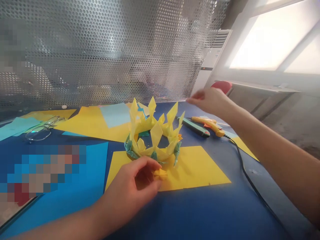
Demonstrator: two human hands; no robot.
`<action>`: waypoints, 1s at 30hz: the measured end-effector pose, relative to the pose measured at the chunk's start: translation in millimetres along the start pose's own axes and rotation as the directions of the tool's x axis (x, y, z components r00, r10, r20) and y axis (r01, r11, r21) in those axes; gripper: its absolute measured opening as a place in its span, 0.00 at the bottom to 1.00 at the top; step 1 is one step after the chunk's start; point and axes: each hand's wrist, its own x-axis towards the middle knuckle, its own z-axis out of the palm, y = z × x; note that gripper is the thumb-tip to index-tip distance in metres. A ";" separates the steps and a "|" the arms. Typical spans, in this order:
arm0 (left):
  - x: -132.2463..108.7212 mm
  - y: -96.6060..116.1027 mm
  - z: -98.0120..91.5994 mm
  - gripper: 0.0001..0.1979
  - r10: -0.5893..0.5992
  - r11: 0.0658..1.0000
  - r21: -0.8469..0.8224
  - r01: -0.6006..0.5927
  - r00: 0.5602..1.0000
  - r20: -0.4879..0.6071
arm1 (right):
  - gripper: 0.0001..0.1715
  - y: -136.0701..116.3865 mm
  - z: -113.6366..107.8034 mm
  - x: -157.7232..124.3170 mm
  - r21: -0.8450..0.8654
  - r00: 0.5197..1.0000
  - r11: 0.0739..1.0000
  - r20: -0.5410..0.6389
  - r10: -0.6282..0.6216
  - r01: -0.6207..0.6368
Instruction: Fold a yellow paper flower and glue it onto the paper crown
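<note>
In the head view, the left hand (130, 183) has its grip pinched on a small folded yellow piece (161, 174), partly covered by the fingers, just in front of the crown (156, 134), which stands partly over a yellow sheet (200, 166) on the blue surface (195, 213). The right hand (210, 101), blurred, is raised beyond the glue gun (210, 125); whether its grip holds anything I cannot tell. Pixelation masks something at lower left.
</note>
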 end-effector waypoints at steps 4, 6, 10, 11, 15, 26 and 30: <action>1.7 2.3 -0.2 0.07 -0.037 0.999 0.017 0.038 0.997 -0.072 | 0.17 42.1 22.5 -9.1 -0.120 0.978 0.984 0.142 0.151 -0.134; 3.1 1.8 -0.3 0.08 -0.048 0.998 0.023 0.051 0.994 -0.098 | 0.15 56.7 31.7 -12.2 -0.154 0.965 0.974 0.178 0.194 -0.167; 6.2 0.2 0.0 0.10 -0.072 0.997 0.018 0.075 0.990 -0.118 | 0.16 76.3 41.1 -16.9 -0.179 0.948 0.965 0.221 0.228 -0.190; 6.9 -0.1 0.3 0.10 -0.076 0.997 0.020 0.079 0.989 -0.123 | 0.15 80.5 41.1 -17.4 -0.180 0.947 0.963 0.216 0.237 -0.200; 8.7 -0.3 0.8 0.07 -0.070 0.995 0.066 0.079 0.989 -0.128 | 0.16 99.6 36.1 -14.9 -0.190 0.932 0.938 0.168 0.321 -0.289; 4.6 -3.5 0.0 0.06 -0.013 0.996 0.091 0.019 0.998 -0.065 | 0.15 134.6 58.9 -5.3 -0.019 0.836 0.887 0.323 0.443 -0.462; 7.4 -5.9 0.1 0.11 -0.055 0.998 0.007 0.055 0.996 -0.073 | 0.15 142.1 59.3 -7.4 0.128 0.846 0.879 0.365 0.388 -0.458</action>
